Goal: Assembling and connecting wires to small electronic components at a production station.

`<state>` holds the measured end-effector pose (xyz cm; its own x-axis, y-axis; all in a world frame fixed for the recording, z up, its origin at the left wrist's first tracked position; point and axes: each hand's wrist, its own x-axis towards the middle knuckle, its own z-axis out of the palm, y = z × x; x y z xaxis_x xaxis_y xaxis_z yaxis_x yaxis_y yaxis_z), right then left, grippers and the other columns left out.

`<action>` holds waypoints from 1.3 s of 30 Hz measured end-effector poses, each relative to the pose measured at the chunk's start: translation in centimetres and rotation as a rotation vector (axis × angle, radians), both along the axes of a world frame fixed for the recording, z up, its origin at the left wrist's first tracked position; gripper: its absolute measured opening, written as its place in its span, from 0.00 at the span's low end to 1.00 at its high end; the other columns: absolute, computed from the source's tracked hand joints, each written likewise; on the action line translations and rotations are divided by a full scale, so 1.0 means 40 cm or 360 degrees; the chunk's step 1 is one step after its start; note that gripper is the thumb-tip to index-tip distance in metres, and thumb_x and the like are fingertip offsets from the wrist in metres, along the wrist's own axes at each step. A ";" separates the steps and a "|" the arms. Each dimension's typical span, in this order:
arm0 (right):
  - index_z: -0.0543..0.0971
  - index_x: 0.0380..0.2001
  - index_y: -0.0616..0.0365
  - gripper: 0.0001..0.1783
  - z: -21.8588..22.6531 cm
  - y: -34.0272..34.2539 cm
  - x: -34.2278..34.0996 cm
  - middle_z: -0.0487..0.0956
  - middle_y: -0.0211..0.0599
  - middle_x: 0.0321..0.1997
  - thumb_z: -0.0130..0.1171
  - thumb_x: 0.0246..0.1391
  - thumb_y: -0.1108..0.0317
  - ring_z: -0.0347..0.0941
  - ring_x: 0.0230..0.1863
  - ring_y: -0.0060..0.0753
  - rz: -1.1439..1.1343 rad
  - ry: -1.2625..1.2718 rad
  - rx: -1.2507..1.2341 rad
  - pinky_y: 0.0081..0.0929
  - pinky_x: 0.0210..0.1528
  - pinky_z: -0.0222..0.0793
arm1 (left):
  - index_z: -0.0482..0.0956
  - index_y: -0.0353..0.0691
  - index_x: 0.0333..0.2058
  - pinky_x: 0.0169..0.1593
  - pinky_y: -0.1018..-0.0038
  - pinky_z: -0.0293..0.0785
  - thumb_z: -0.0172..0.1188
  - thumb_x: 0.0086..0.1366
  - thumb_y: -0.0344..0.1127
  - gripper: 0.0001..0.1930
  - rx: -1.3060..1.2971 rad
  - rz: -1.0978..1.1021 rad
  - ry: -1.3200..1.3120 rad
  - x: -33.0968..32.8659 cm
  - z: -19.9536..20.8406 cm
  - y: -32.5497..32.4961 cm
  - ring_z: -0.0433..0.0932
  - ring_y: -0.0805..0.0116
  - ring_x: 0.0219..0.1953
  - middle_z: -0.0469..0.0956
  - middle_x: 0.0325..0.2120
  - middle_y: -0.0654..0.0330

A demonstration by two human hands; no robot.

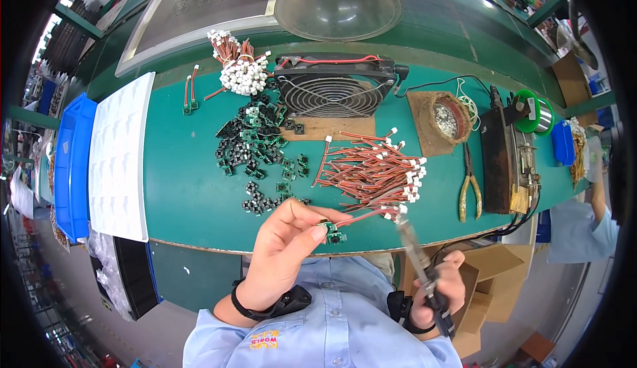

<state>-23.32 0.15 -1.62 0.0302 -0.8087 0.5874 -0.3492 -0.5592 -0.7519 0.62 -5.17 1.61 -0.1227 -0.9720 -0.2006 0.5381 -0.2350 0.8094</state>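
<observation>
My left hand pinches a small green circuit board between thumb and fingers, just over the table's near edge. A red-and-black wire lead runs rightward from the board, with white connectors by its far end. In my right hand is a soldering iron, slightly blurred, its tip pointing up beside those connectors, apart from the board. Beyond my hands lies a pile of red-and-black wire leads with white plugs. To its left are heaped small circuit boards.
A black fan stands at the back, near bundled leads. Rightward are a round tin, pliers, a dark box-shaped unit and a green solder reel. A white tray and blue bin sit left.
</observation>
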 end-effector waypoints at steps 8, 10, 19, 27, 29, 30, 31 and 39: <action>0.78 0.32 0.52 0.22 0.044 -0.026 0.025 0.75 0.26 0.22 0.70 0.34 0.51 0.70 0.22 0.24 0.0401 0.0193 0.0062 0.31 0.42 0.55 | 0.65 0.37 0.33 0.51 0.68 0.67 0.52 0.61 0.27 0.04 -0.0108 0.0048 -0.0190 -0.011 -0.012 0.009 0.74 0.62 0.45 0.75 0.41 0.44; 0.78 0.32 0.52 0.22 0.044 -0.028 0.027 0.75 0.26 0.22 0.70 0.33 0.52 0.71 0.22 0.24 0.0416 0.0219 0.0074 0.31 0.42 0.55 | 0.65 0.37 0.33 0.51 0.67 0.67 0.52 0.61 0.27 0.04 -0.0111 0.0050 -0.0189 -0.010 -0.013 0.009 0.74 0.61 0.45 0.75 0.41 0.44; 0.78 0.31 0.52 0.22 0.047 -0.025 0.031 0.75 0.26 0.21 0.70 0.33 0.52 0.70 0.21 0.24 0.0406 0.0247 0.0123 0.31 0.42 0.55 | 0.65 0.36 0.33 0.52 0.66 0.67 0.51 0.61 0.27 0.04 -0.0114 0.0063 -0.0164 -0.013 -0.014 0.011 0.74 0.60 0.46 0.75 0.41 0.44; 0.77 0.33 0.52 0.23 0.039 -0.024 0.021 0.75 0.27 0.23 0.69 0.35 0.52 0.70 0.22 0.25 0.0349 0.0287 0.0047 0.31 0.42 0.55 | 0.65 0.37 0.33 0.52 0.67 0.66 0.51 0.61 0.27 0.04 -0.0102 0.0069 -0.0223 -0.013 -0.012 0.009 0.74 0.61 0.45 0.75 0.41 0.44; 0.76 0.36 0.53 0.24 0.027 -0.021 0.013 0.75 0.29 0.25 0.68 0.36 0.51 0.70 0.24 0.25 0.0233 0.0281 -0.0036 0.31 0.42 0.54 | 0.65 0.37 0.33 0.52 0.67 0.66 0.51 0.61 0.27 0.04 -0.0092 0.0076 -0.0247 -0.012 -0.009 0.009 0.74 0.61 0.45 0.75 0.40 0.44; 0.76 0.36 0.53 0.24 0.020 -0.022 0.014 0.75 0.29 0.25 0.68 0.36 0.51 0.70 0.24 0.25 0.0234 0.0280 -0.0037 0.31 0.42 0.54 | 0.65 0.37 0.33 0.52 0.68 0.66 0.51 0.61 0.27 0.04 -0.0073 0.0073 -0.0201 -0.011 -0.007 0.009 0.74 0.62 0.45 0.75 0.40 0.44; 0.75 0.39 0.54 0.25 0.012 -0.024 0.015 0.75 0.31 0.28 0.68 0.38 0.53 0.70 0.27 0.26 -0.0019 0.0136 -0.0022 0.31 0.42 0.55 | 0.66 0.37 0.33 0.51 0.68 0.66 0.51 0.61 0.27 0.04 -0.0054 0.0072 -0.0155 -0.010 -0.005 0.009 0.74 0.62 0.44 0.75 0.40 0.45; 0.66 0.53 0.59 0.23 -0.030 -0.194 -0.010 0.73 0.40 0.38 0.53 0.53 0.74 0.68 0.41 0.29 -0.0896 0.0568 0.0228 0.25 0.46 0.64 | 0.66 0.37 0.32 0.50 0.69 0.66 0.51 0.60 0.27 0.03 0.0128 0.0028 0.0079 0.006 -0.009 0.009 0.74 0.65 0.42 0.76 0.39 0.46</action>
